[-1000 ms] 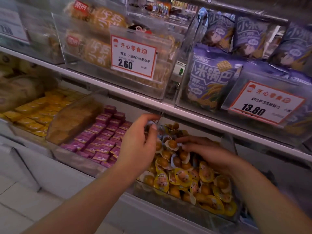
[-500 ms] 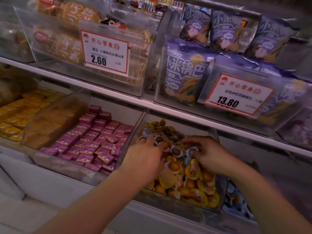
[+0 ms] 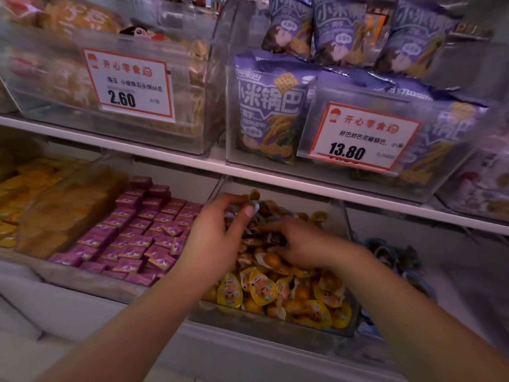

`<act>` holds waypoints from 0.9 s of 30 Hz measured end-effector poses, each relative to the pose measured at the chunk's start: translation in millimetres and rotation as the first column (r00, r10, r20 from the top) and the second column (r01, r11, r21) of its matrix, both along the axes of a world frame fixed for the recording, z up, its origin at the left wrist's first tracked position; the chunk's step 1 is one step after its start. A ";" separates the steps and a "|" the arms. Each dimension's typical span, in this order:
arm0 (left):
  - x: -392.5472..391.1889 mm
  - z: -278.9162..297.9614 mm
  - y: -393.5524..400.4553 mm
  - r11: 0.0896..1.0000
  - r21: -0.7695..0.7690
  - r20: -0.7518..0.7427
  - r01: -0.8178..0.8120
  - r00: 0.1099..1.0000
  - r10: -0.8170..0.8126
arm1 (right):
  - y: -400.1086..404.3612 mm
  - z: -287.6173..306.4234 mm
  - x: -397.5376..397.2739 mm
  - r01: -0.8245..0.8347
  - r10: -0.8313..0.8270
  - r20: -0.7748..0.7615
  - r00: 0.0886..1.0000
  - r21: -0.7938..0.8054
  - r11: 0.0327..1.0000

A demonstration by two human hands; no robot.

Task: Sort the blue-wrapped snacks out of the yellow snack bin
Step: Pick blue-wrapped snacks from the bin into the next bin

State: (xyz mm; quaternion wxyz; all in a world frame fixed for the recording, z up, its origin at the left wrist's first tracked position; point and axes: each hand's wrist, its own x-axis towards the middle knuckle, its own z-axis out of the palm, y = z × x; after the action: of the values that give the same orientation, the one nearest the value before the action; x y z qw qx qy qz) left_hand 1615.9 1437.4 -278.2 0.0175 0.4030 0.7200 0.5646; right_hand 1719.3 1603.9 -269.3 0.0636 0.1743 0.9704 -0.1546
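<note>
A clear bin [image 3: 275, 325] on the lower shelf holds a heap of yellow-wrapped snacks [image 3: 259, 288], with a few blue-rimmed ones mixed in at the back. My left hand [image 3: 217, 238] is over the bin's back left, thumb and fingers pinched on a blue-wrapped snack [image 3: 254, 209]. Spread low over the middle of the heap, my right hand [image 3: 300, 241] has its fingertips down among the wrappers; whether it holds one is hidden. More blue-wrapped snacks [image 3: 385, 252] lie in the bin to the right.
Left of the yellow bin is a bin of purple packets [image 3: 137, 232], then a tilted clear lid [image 3: 68, 205] and yellow packets. The shelf edge [image 3: 275, 177] hangs just above my hands, carrying clear bins with price tags [image 3: 129, 84] and purple bags [image 3: 270, 106].
The view shifted left and closer. My left hand rose from the heap toward the bin's back with a blue-wrapped snack pinched. My right hand stayed on the pile, sliding slightly left.
</note>
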 end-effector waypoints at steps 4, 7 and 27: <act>2.3 7.6 -1.9 0.994 0.106 0.353 0.037 0.933 -0.072 | 3.6 -2.3 1.0 0.063 -0.066 -0.038 0.997 -0.072 0.995; 6.3 10.8 -2.8 0.975 0.206 0.552 0.081 0.813 -0.184 | 7.3 -0.7 1.4 0.158 -0.170 -0.118 0.978 -0.107 0.982; 14.1 11.6 3.2 0.960 0.272 0.904 0.069 0.323 -0.279 | 17.0 2.4 12.7 0.238 -0.246 0.026 0.969 0.171 0.956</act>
State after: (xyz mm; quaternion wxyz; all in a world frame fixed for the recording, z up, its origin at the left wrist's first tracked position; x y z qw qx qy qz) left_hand 1630.0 1440.6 -266.6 0.4496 0.0821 0.4764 0.7511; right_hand 1732.0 1620.9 -266.9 0.0525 0.3000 0.9495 -0.0752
